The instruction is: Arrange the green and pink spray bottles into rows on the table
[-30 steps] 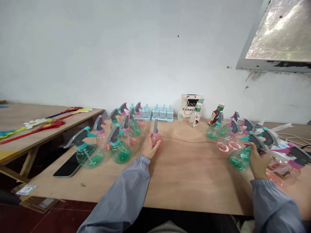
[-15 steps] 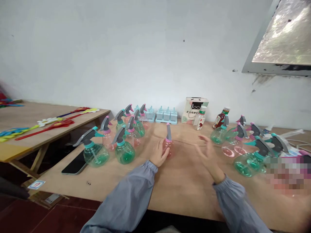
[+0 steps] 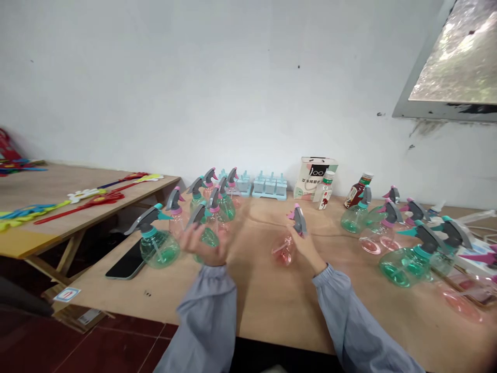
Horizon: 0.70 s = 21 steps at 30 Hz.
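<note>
My right hand (image 3: 305, 246) is closed around the neck of a pink spray bottle (image 3: 283, 254), which tilts over the middle of the table. This bottle has a grey and pink trigger head. My left hand (image 3: 205, 247) is slightly blurred, its fingers apart and holding nothing. It hovers in front of a green spray bottle (image 3: 209, 237), hiding part of it; whether they touch I cannot tell. Beside that stands another green spray bottle (image 3: 160, 249) with a turquoise nozzle, and more pink and green ones are grouped behind.
A phone (image 3: 126, 263) lies at the table's left. Along the wall are light-blue popsicle moulds (image 3: 269, 186), a paper bag (image 3: 310, 181), a white-labelled bottle (image 3: 325, 191) and a dark red bottle (image 3: 357, 190). Several spray bottles (image 3: 404, 264) crowd the right side. Another table (image 3: 70, 178) holds colourful strips.
My right hand has come to the pink spray bottle and grips it, and the bottle has tilted. My left hand has let go of it and moved left toward the green bottles.
</note>
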Motion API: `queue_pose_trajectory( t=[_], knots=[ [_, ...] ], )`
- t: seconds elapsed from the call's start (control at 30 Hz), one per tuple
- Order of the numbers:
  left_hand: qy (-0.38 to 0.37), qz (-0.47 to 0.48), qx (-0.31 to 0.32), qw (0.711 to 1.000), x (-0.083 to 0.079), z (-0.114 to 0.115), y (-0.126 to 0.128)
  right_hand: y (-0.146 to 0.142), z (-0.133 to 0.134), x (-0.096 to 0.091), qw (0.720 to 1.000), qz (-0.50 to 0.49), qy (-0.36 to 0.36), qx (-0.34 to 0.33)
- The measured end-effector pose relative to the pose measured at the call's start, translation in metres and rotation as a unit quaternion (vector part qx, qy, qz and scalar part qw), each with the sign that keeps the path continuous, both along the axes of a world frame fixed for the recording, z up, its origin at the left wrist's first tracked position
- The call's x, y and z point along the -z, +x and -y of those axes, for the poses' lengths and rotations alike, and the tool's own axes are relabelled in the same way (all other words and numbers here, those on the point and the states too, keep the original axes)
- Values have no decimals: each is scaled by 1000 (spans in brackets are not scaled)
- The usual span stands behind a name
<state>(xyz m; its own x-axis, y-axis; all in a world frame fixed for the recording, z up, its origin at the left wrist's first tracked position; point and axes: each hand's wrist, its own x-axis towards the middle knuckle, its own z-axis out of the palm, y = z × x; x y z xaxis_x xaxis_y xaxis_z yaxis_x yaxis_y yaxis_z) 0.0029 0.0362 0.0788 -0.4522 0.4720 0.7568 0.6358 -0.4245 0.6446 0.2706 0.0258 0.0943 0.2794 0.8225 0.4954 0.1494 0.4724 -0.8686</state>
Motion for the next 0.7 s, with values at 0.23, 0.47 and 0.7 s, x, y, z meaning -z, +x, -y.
queue_pose_trajectory(
  t=[0.23, 0.47, 0.7],
  knots=[
    [-176, -39, -101, 978, 6, 14, -39, 12, 8, -11, 997, -64, -22, -32],
    [-215, -228, -21, 949, 10, 6, 27, 12, 16, -19, 980, -155, -27, -119],
    [-242, -292, 32, 925, -6, -20, 82, 8, 21, -22, 964, -253, -5, -84]
  ],
)
